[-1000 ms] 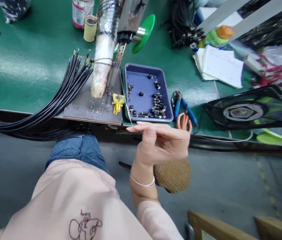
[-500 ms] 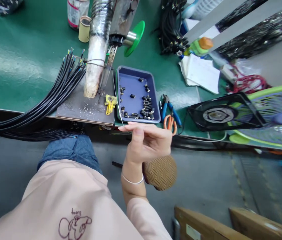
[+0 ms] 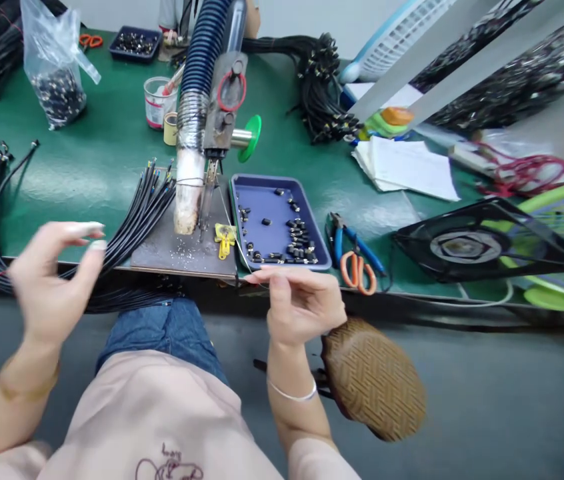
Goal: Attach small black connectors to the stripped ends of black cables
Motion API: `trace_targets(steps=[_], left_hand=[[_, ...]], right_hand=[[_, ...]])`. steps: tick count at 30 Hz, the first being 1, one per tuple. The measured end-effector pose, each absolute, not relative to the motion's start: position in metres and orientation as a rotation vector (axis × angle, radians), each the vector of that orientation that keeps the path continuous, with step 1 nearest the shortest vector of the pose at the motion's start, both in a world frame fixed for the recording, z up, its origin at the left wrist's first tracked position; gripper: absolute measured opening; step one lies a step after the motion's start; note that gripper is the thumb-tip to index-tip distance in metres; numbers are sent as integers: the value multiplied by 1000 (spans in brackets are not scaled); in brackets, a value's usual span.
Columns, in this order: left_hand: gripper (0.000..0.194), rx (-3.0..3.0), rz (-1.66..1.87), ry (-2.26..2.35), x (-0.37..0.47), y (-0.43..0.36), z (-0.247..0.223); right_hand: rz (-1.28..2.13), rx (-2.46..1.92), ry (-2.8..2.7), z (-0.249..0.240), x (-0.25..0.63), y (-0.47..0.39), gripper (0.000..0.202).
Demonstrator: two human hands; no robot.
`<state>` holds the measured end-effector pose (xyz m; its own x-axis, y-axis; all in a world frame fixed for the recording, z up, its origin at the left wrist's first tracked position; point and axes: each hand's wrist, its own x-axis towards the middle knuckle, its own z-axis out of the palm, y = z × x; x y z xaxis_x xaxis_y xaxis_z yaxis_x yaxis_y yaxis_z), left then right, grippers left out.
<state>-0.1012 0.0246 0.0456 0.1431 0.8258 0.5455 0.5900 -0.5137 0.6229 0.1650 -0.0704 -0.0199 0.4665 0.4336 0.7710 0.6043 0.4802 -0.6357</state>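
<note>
My left hand (image 3: 57,287) is raised over the table's front edge at the left, thumb and fingers curved apart with nothing between them. Nearest to it is a bundle of black cables (image 3: 127,233) whose stripped ends show coloured wires. At the front of the blue tray, my right hand (image 3: 305,300) pinches a thin solder wire (image 3: 243,257) between thumb and fingertips. The wire slants up along the tray's left side. A yellow clip (image 3: 225,241) sits on the dark board (image 3: 157,257), under the mounted soldering iron (image 3: 207,193). Small black connectors (image 3: 299,240) lie in the blue tray (image 3: 282,181).
A foil-wrapped hose (image 3: 193,120) hangs beside the iron. A green spool (image 3: 251,139) is mounted behind it. Blue-handled pliers (image 3: 355,243) and orange-handled scissors (image 3: 359,272) lie right of the tray, then a black fan (image 3: 467,247). A stool (image 3: 375,380) stands below. Part of another person shows at the back.
My left hand has come into view at the left, fingers apart. My right hand keeps its pinch on the solder wire. The camera view has shifted, showing more of the table's far side.
</note>
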Motion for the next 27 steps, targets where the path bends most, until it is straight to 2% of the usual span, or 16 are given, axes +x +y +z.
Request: trace_targets(steps=[2, 5, 8, 19, 23, 25, 27], left_hand=[[15, 2421, 1144, 1392, -101, 31, 26], [28, 2648, 719, 1538, -97, 37, 3], [35, 2672, 526, 1654, -92, 37, -4], [22, 2600, 528, 1691, -90, 35, -3], [16, 2591, 589, 1625, -96, 35, 4], [13, 2570, 637, 1578, -98, 34, 6], [12, 2560, 709, 1560, -100, 34, 5]], right_hand=[[-133, -1115, -1135, -18, 164, -70, 5], [-135, -1104, -1121, -13, 162, -70, 3], [-164, -1113, -1102, -10, 161, -71, 4], [-189, -1132, -1082, -9, 160, -75, 3], [-66, -1090, -1079, 0, 158, -73, 6], [76, -1016, -1093, 8, 159, -76, 11], [190, -985, -1141, 16, 164, -86, 25]])
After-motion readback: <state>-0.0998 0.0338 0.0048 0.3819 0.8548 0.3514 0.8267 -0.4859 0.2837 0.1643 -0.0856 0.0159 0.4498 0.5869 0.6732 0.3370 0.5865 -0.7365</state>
